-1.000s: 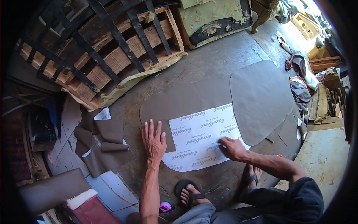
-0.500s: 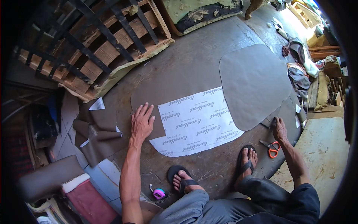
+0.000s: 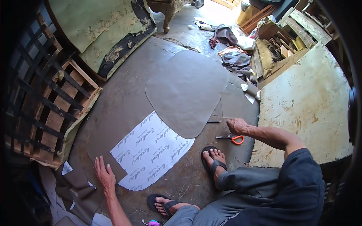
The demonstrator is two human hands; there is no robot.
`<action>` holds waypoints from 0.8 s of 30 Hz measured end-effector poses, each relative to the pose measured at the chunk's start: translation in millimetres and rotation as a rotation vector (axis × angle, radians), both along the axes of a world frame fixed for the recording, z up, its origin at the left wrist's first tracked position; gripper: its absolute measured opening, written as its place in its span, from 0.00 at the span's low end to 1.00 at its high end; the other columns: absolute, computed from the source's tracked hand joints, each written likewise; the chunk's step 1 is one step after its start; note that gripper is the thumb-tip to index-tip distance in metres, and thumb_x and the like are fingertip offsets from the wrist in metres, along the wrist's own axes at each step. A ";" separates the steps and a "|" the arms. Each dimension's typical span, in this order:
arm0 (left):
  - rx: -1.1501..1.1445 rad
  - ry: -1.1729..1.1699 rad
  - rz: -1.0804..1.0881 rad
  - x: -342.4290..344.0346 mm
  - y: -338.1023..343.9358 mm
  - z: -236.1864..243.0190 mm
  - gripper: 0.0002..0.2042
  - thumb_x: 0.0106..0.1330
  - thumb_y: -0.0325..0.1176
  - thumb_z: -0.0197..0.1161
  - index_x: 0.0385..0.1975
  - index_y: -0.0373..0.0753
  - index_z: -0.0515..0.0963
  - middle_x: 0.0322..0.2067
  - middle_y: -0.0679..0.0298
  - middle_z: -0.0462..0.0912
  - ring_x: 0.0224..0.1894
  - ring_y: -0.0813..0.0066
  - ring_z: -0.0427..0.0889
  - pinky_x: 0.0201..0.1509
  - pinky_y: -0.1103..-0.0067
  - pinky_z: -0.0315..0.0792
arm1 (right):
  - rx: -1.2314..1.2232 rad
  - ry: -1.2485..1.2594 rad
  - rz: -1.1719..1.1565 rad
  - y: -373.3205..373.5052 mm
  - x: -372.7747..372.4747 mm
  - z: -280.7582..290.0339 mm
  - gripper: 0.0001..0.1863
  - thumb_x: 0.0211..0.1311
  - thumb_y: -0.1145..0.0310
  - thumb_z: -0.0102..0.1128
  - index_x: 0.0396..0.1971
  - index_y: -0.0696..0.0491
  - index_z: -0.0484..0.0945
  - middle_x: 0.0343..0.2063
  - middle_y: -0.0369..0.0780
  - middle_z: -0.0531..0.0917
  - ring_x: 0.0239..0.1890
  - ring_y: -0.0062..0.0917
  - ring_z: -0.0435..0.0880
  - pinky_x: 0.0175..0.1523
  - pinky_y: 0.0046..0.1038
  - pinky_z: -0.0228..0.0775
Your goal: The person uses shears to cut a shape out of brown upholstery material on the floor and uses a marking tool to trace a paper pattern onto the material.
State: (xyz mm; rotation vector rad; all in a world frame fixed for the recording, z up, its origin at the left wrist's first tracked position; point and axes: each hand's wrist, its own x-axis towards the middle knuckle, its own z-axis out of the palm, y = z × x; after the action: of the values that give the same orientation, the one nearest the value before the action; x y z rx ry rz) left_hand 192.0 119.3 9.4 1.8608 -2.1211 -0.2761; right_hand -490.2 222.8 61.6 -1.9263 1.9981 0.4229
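Note:
My left hand (image 3: 105, 175) lies with fingers stretched on the lower end of a brown vinyl piece (image 3: 102, 145). Beside it, a sheet with printed white backing (image 3: 151, 156) lies face down. A large rounded grey-brown vinyl panel (image 3: 186, 92) overlaps that sheet's upper right edge. My right hand (image 3: 236, 126) is closed, knuckles up, just below a small square vinyl offcut (image 3: 238, 106); whatever its fingers may hold is hidden. Just under this hand are orange-handled scissors (image 3: 236, 139), blades pointing left. A thin dark stick (image 3: 213, 121) rests left of the hand.
A wooden frame with black webbing (image 3: 52, 101) and a worn upholstered panel (image 3: 102, 34) stand at left. Crumpled vinyl (image 3: 77, 196) lies by my left arm. A stained board (image 3: 301, 113) is at right, with scraps (image 3: 235, 62) beyond. A pink tape measure (image 3: 154, 223) is near my foot.
The view has swung right. My right hand has come off the small offcut, which now lies flat, and moved in above the scissors. My left hand stays on the brown vinyl.

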 end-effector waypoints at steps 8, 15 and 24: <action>-0.267 0.327 0.792 22.2 93.2 -37.6 0.17 0.65 0.21 0.58 0.54 0.35 0.75 0.41 0.52 0.76 0.39 0.60 0.81 0.42 0.69 0.76 | 0.001 -0.090 -0.064 76.4 14.5 -14.2 0.20 0.62 0.63 0.60 0.49 0.57 0.68 0.43 0.52 0.76 0.49 0.47 0.77 0.52 0.43 0.73; -0.108 0.281 0.694 23.5 124.5 -20.5 0.16 0.62 0.25 0.65 0.51 0.37 0.78 0.45 0.51 0.78 0.46 0.52 0.79 0.53 0.65 0.74 | 0.259 -0.246 -0.264 78.9 44.6 36.2 0.26 0.53 0.59 0.67 0.45 0.59 0.68 0.35 0.52 0.82 0.38 0.49 0.83 0.43 0.44 0.75; -0.156 0.254 0.694 15.0 133.7 -31.7 0.17 0.59 0.29 0.68 0.50 0.41 0.80 0.48 0.56 0.77 0.53 0.53 0.74 0.62 0.61 0.65 | 0.340 -0.513 0.112 3.2 216.1 116.0 0.25 0.62 0.49 0.65 0.42 0.59 0.77 0.29 0.48 0.83 0.33 0.39 0.85 0.41 0.38 0.76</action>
State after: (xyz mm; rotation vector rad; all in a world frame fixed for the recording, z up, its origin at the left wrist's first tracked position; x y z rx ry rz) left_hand 207.0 252.9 -22.3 2.1859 -1.2007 -0.1631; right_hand -274.2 226.1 177.6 -1.7196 1.3999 0.2412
